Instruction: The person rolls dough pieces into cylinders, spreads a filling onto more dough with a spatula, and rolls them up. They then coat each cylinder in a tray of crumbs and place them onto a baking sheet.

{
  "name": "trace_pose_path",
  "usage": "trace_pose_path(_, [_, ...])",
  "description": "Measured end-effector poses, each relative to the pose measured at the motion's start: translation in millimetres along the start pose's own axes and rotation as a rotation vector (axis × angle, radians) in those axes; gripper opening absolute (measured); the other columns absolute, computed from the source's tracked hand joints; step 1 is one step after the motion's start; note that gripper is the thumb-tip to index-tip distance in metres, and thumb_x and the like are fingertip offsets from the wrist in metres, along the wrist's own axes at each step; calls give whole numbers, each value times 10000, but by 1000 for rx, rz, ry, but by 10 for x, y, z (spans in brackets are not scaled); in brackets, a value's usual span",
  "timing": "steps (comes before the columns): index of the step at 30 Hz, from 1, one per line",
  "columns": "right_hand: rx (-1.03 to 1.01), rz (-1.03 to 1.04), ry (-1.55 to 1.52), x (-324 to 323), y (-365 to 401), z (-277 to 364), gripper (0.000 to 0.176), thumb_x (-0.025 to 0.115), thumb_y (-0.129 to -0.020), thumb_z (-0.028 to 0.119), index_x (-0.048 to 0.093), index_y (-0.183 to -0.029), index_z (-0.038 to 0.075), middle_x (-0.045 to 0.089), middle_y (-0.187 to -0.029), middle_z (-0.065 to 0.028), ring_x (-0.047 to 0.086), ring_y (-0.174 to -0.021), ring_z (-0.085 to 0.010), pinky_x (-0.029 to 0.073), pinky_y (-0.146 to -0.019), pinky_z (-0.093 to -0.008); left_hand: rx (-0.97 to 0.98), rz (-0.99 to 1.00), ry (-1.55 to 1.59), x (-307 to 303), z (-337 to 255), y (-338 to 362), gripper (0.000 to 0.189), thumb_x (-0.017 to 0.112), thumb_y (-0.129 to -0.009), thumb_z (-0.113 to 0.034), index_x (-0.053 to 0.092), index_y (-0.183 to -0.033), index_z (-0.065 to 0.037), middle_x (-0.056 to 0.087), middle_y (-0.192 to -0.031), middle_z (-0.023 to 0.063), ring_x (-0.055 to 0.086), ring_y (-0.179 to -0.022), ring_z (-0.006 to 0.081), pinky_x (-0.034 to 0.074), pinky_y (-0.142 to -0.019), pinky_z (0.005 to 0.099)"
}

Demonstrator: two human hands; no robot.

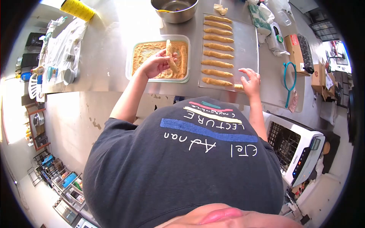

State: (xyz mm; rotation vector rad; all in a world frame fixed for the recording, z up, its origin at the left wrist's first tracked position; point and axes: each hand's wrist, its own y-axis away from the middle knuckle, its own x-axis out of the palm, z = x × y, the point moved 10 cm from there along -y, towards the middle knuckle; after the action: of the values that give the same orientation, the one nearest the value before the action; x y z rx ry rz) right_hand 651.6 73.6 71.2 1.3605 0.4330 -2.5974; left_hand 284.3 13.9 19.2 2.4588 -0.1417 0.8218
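Observation:
A crumb-coated dough stick [173, 65] is pinched in the fingers of my left hand [156, 64], tilted upright above a plastic tub of crumbs [129, 60]. Another coated stick [183, 57] lies along the right side of that tub. My right hand [251, 81] is over the front right of a flat tray [245, 41], its fingers apart and bent. Just left of this palm shows the end of one more coated stick [238, 86], the rest hidden by the hand. Several finished-looking coated sticks [218, 46] lie in a column down the tray's left side.
A steel bowl [182, 16] with a yellow utensil stands behind the tub. At the back left is a yellow roll [78, 9]. Bags and a wipes pack [276, 40] lie right of the tray, near a cardboard box [296, 53]. A white appliance [300, 152] stands below on the right.

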Motion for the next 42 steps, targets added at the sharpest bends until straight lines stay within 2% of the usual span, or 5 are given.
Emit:
trace_pose_path(5, [-25, -12, 15, 200, -112, 310, 300, 613, -719, 146, 688, -997, 230, 632, -1088, 26, 501, -1022, -238, 344, -961, -365, 71, 110, -67, -50, -224, 61, 537, 549, -871, -1, 329, -1358, -57, 464, -1346, 121, 568, -1136, 208, 531, -861, 272])
trace_pose_path(10, [2, -44, 12, 301, -123, 506, 291, 611, -726, 148, 688, -994, 231, 637, -1084, 30, 503, -1024, -238, 341, -965, -364, -162, -106, -110, -439, -78, -53, 388, 376, -1005, -344, 494, -1249, -66, 623, -1149, 89, 620, -1043, 173, 535, -826, 276])
trace_pose_path(35, [46, -88, 51, 4, 201, 152, 287, 598, -719, 110, 688, -977, 196, 653, -1021, 8, 544, -979, -217, 383, -924, -347, -85, -105, 121, -861, -11, -13, 424, 511, -938, -160, 413, -1318, 1, 587, -1223, 129, 591, -1106, 203, 524, -905, 324])
trace_pose_path(41, [103, -132, 55, -339, 287, -215, 297, 592, -719, 123, 680, -982, 229, 651, -1017, 12, 537, -994, -228, 390, -920, -360, -160, 75, 182, -1055, 78, -111, 370, 555, -913, -135, 466, -1253, -18, 605, -1139, 105, 622, -996, 182, 527, -767, 264])
trace_pose_path(42, [117, -160, 62, -425, 315, -309, 305, 604, -721, 127, 678, -991, 247, 651, -1023, 12, 537, -1000, -235, 393, -922, -366, -46, -142, 13, -1066, 9, -103, 342, 561, -911, -132, 478, -1228, -33, 599, -1125, 95, 629, -979, 188, 530, -729, 265])
